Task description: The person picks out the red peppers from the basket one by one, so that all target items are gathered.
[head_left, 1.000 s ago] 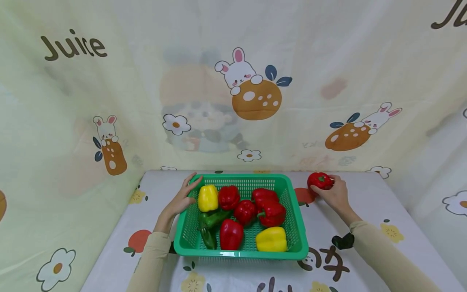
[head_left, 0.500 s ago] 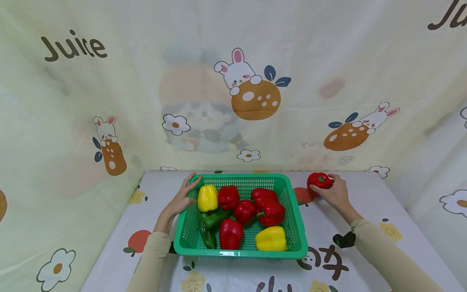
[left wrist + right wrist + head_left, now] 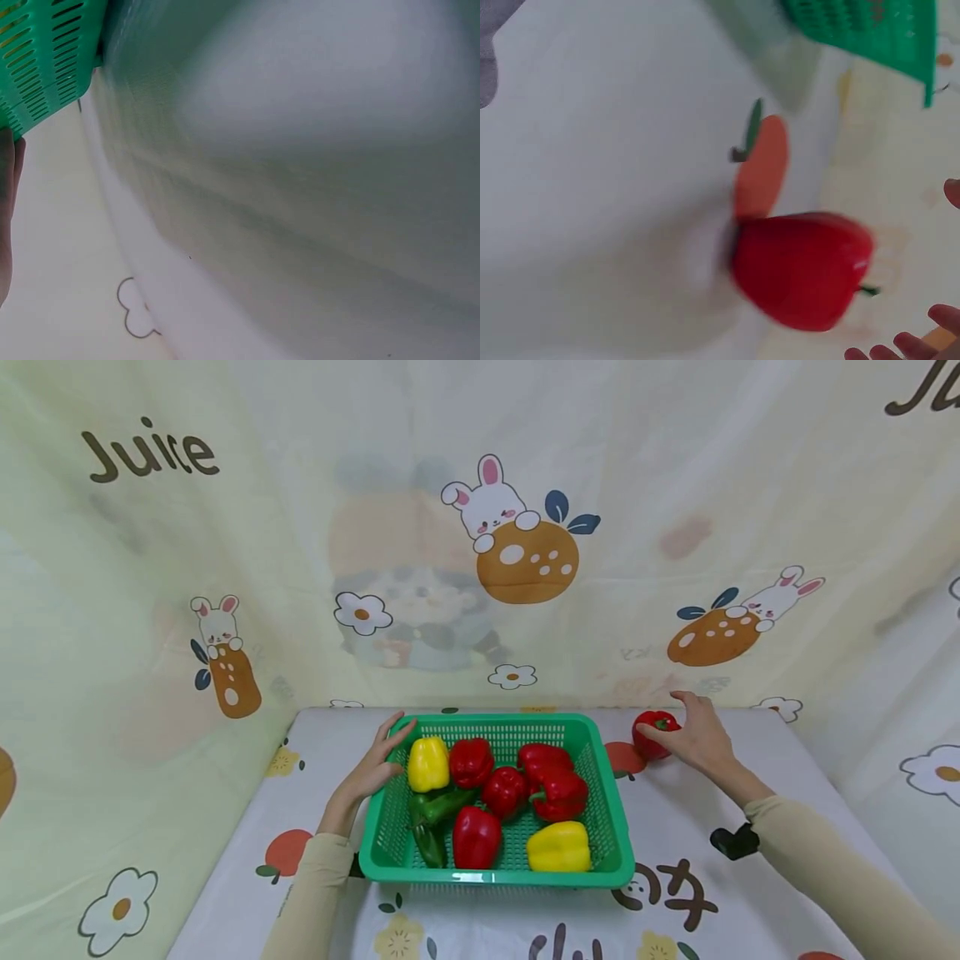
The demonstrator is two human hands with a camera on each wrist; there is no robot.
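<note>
My left hand (image 3: 369,767) touches the far left corner of a green plastic basket (image 3: 621,839), its fingers extended over and along the rim. In the left wrist view, part of that hand (image 3: 7,202) lies against the basket's slotted outer wall (image 3: 54,67). A red bell pepper (image 3: 657,720) stands on the table right of the basket, stem up. Beside it my right hand (image 3: 703,739) has thumb and fingers spread wide. In the right wrist view the fingers (image 3: 919,343) are apart from the pepper (image 3: 802,270), holding nothing.
Inside the basket lie several red bell peppers (image 3: 476,838), two yellow bell peppers (image 3: 559,848) and green peppers (image 3: 447,806). A printed cloth covers the table (image 3: 757,893). Patterned curtains (image 3: 420,427) rise at the back and sides.
My right hand has let go of the red bell pepper, spread its fingers and drawn slightly right and up. The pepper stays on the table. My left hand has stayed at the basket.
</note>
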